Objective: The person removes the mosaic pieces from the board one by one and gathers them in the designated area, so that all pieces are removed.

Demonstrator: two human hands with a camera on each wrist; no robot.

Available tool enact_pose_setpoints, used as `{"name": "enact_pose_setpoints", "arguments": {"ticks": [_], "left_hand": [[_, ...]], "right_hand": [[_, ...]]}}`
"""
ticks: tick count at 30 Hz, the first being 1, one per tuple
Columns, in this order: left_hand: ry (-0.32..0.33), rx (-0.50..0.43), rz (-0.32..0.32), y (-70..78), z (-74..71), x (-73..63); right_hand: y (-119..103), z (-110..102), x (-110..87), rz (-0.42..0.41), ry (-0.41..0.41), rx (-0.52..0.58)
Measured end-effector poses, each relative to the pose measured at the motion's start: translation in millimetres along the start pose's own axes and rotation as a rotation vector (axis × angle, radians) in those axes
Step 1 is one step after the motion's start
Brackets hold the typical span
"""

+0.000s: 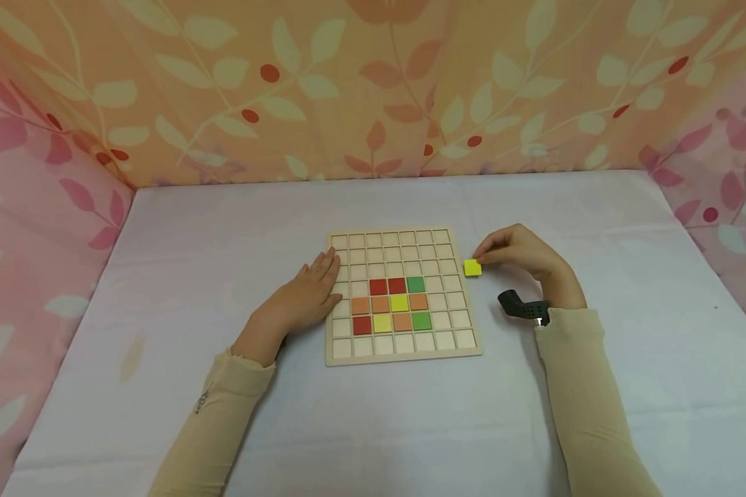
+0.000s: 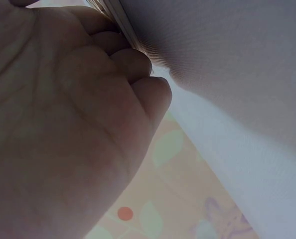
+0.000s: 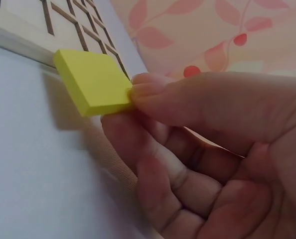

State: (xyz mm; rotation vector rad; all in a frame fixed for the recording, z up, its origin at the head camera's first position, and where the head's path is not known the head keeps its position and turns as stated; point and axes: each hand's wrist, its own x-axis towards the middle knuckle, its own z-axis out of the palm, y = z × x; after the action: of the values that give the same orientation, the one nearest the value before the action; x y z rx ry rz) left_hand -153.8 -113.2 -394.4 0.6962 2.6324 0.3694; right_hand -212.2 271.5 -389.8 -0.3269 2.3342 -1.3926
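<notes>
right hand (image 1: 525,254) pinching yellow tile (image 1: 472,268), board (image 1: 436,301) just left of the grip, left hand (image 1: 304,295) outstretched on far edge

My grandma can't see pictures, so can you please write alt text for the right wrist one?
A person's right-hand grip pinches a yellow square tile between thumb and fingers. At the upper left is part of a wooden board with a grid, on a white cloth; a pinkish leaf-patterned backdrop fills the upper right.

Board (image 1: 403,343) on table (image 1: 373,428), tile (image 1: 472,268) just right, fabric (image 1: 360,90) behind
</notes>
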Motion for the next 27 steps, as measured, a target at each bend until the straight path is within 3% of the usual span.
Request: {"name": "enact_pose_setpoints", "arguments": {"ticks": [27], "left_hand": [[0.021,-0.012,-0.007,-3.1,3.4,-0.6]], "right_hand": [[0.6,3.7,3.2,0.064,-0.004,0.012]]}}
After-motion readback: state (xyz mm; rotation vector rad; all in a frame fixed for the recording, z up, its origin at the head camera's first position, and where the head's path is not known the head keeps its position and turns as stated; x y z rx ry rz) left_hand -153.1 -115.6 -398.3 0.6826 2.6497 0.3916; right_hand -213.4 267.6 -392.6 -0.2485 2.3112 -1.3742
